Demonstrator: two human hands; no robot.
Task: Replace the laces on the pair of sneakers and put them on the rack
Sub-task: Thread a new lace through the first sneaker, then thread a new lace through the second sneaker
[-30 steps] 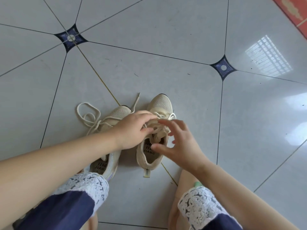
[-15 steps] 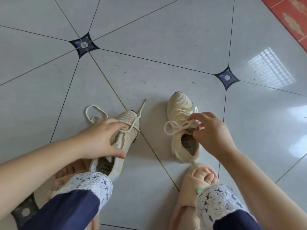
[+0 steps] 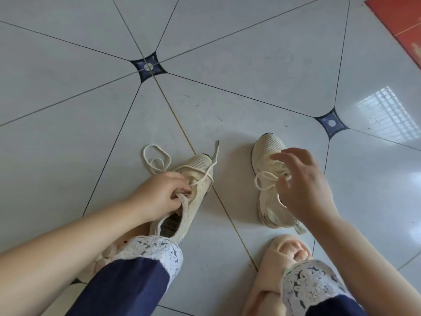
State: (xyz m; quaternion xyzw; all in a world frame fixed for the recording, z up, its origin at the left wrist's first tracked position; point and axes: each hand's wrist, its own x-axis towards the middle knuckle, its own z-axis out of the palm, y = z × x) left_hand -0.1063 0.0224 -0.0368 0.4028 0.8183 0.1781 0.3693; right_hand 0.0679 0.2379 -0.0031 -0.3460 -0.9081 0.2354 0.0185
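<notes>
Left hand (image 3: 159, 195) on left sneaker (image 3: 198, 162), right hand (image 3: 305, 185) above right sneaker (image 3: 270, 144)

Beige left sneaker (image 3: 198, 165) and right sneaker (image 3: 270, 144) stand apart, toes away; their cream laces (image 3: 215, 155) lie loose, looped

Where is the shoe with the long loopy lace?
In the head view, that sneaker sits on the tiled floor left of centre, the left hand pinching its lace, with the other sneaker to its right.

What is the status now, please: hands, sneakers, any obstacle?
Left hand grips lace on left sneaker. Right hand open above right sneaker. Slippered foot near its heel; rack not in view.
</notes>
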